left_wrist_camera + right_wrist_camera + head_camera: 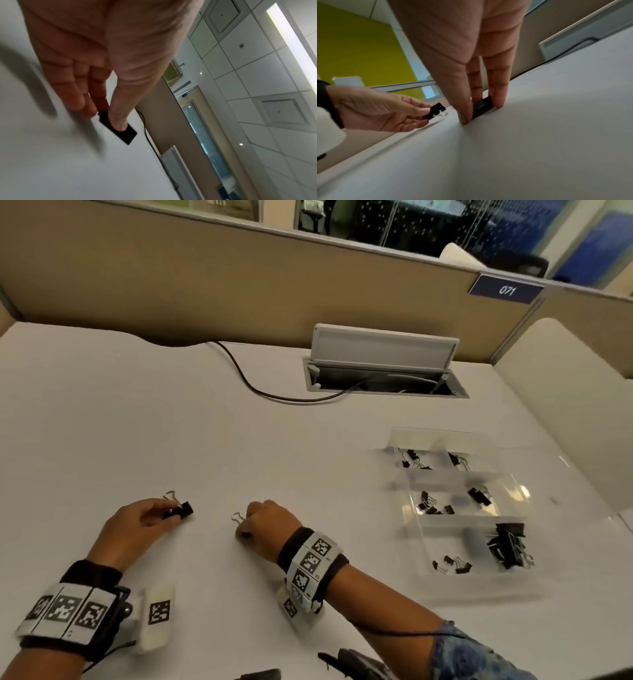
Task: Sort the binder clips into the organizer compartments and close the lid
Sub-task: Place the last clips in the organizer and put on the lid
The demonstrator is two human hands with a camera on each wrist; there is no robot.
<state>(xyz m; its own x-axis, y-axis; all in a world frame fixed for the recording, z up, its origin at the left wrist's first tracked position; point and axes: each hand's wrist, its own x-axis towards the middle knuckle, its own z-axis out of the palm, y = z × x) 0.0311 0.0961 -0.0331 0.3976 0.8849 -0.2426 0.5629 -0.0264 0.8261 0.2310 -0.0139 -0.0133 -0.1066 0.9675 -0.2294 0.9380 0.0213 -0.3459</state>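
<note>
Light: even, fairly dim indoor; bright ceiling panel (291, 44) in left wrist view.
Shadows: soft, smeared on desk (42, 155).
Blur: organizer (459, 508) smeared; wrist views soft.
Distortion: wide-angle bending at edges.

I see a white table (144, 422). On it, at the right, sits a clear organizer (455, 508) with black binder clips (507, 546) in its compartments. A black cable (246, 378) runs across the table into an open cable hatch (383, 364) at the back.
</note>
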